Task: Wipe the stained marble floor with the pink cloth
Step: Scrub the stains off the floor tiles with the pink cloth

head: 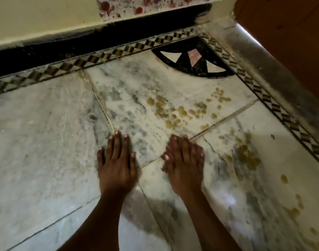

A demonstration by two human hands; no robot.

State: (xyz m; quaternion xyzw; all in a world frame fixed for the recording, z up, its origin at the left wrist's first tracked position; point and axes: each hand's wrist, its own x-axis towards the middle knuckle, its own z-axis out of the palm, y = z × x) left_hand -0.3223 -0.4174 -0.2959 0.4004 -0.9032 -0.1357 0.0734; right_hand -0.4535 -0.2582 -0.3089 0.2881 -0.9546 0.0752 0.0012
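The white and grey marble floor (46, 134) fills the view. Yellow-brown stain spots (180, 111) lie in a cluster just beyond my hands, and a second patch of stains (247, 156) runs down the right side. My left hand (117, 165) rests flat on the floor, fingers spread, holding nothing. My right hand (184, 163) hovers low over a tile joint, blurred, fingers loosely together, with nothing in it. No pink cloth is in view.
A chequered inlay border (100, 58) runs along the far wall's black skirting (46, 51) and down the right side. A black quarter-circle inlay (193, 58) fills the corner. A brown wooden panel (290, 42) stands at the right.
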